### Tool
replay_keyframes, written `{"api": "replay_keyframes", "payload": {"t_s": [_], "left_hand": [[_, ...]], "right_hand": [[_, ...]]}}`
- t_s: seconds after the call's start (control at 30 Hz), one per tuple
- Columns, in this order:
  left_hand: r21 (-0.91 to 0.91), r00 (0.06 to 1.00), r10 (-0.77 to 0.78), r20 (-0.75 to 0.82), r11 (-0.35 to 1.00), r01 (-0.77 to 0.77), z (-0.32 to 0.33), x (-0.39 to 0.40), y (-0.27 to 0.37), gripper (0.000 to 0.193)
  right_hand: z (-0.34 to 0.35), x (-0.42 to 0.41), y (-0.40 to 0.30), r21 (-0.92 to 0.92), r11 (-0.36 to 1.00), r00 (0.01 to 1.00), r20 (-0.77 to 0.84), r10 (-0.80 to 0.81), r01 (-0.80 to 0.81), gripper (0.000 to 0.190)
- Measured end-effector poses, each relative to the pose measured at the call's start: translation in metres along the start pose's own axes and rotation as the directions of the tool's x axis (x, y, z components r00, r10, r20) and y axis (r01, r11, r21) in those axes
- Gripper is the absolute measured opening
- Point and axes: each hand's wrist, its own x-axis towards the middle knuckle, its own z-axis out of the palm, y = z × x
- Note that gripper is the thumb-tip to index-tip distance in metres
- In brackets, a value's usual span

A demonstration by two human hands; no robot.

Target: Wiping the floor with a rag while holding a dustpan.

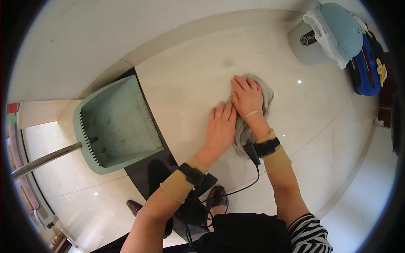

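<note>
A crumpled grey cloth (267, 91) lies on the glossy cream floor tiles in front of me. My right hand (248, 98) rests palm down over it, pressing it against the floor, with the fingertips reaching past its left edge. Just to the left, my left hand (221, 132) is spread flat at the floor, its fingers a little apart. Its right side meets the cloth's edge, and the fingertips come close to my right thumb. Nothing shows in the left hand; both palms are hidden. A faint grey smudge (227, 63) marks the tile beyond my hands.
A pale green dustpan (117, 120) with a metal handle (47, 160) sits at left, across a dark floor strip (145, 170). A lidded, bag-lined bin (303, 47) and a blue-and-black case (367, 69) stand far right. A black cable (243, 189) hangs between my wrist straps.
</note>
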Motion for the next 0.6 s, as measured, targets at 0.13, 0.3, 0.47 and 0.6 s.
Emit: {"api": "replay_keyframes", "payload": {"t_s": [0.13, 0.3, 0.47, 0.6], "left_hand": [[0.008, 0.997, -0.02, 0.075, 1.0, 0.02, -0.008, 0.016, -0.008, 0.038], [-0.175, 0.995, 0.057, 0.082, 0.984, -0.042, -0.004, 0.017, -0.002, 0.042], [-0.203, 0.989, 0.061, 0.133, 0.979, -0.033, -0.002, 0.012, 0.012, 0.048], [-0.253, 0.968, -0.061, 0.242, 0.959, 0.123, -0.003, 0.006, 0.007, 0.054]], "right_hand": [[-0.001, 0.017, 0.027, 0.29, 0.952, 0.995, 0.031, 0.095, -0.1, 0.031], [-0.029, 0.022, 0.045, 0.213, 0.913, 0.93, 0.203, 0.307, -0.348, 0.029], [-0.038, 0.02, 0.052, 0.031, 0.999, 0.993, 0.116, -0.032, 0.028, 0.027], [-0.04, 0.025, 0.05, 0.215, 0.969, 0.89, 0.456, 0.012, -0.124, 0.024]]}}
